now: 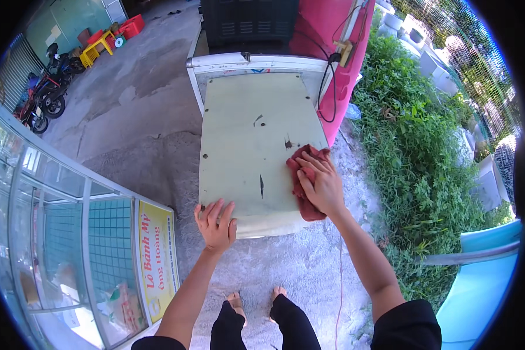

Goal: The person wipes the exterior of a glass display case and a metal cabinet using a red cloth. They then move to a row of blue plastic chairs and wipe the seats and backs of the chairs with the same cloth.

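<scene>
A pale, worn panel with dark screws along its edges and several dark tears or stains lies before me. On its near right corner, my right hand presses down on a bunched dark-red cloth, and part of the cloth hangs over the right edge. My left hand rests with spread fingers on the near left corner and holds nothing. What lies under the panel is mostly hidden.
Behind the panel stand a white metal frame and a black vented box. A pink sheet with a black cable is at the right. A glass display case stands left, green plants grow right, and a thin cord crosses the ground.
</scene>
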{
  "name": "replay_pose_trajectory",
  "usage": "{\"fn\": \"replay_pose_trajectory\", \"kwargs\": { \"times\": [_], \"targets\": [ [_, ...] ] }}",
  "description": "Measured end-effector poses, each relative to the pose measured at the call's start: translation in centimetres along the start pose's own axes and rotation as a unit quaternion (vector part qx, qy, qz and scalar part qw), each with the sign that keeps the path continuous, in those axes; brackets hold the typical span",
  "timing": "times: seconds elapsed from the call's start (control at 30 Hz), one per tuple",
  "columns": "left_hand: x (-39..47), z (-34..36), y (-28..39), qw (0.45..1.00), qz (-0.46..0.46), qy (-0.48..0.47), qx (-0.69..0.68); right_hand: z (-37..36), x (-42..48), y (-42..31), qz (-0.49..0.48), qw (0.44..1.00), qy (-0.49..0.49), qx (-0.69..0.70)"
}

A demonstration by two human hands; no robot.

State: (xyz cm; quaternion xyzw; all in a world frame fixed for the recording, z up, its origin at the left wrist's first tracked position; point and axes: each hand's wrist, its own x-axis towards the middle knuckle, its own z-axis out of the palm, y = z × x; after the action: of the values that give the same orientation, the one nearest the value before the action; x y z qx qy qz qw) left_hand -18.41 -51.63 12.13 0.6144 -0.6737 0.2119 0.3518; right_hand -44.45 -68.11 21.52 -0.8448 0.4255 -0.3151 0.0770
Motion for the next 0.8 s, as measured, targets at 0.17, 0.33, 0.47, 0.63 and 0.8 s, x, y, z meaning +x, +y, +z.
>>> {"fn": "replay_pose_trajectory", "kwargs": {
  "times": [0.17, 0.33, 0.47, 0.63, 0.8],
  "targets": [
    [4.5, -4.5, 2.7, 0.987, -0.069, -0.143, -0.031, -0.4, 0.2, 1.3, 0.008, 1.000, 0.020, 0.006],
    [8.5, -5.8, 2.8, 0.914, -0.247, -0.317, -0.060, 0.2, 0.0, 1.4, 0.018, 1.000, 0.000, 0.014],
    [7.1, -3.0, 3.0, 0.956, -0.197, -0.182, 0.122, -0.2, 0.4, 1.3, 0.020, 1.000, -0.009, 0.018],
    [7.7, -3.1, 2.6, 0.909, -0.278, -0.309, 0.032, -0.8, 0.6, 1.3, 0.025, 0.999, -0.007, 0.032],
    [8.6, -3.8, 2.5, 0.868, -0.307, -0.390, 0.024, -0.3, 0.5, 1.4, 0.044, 0.998, -0.035, 0.027]
  ]
}}
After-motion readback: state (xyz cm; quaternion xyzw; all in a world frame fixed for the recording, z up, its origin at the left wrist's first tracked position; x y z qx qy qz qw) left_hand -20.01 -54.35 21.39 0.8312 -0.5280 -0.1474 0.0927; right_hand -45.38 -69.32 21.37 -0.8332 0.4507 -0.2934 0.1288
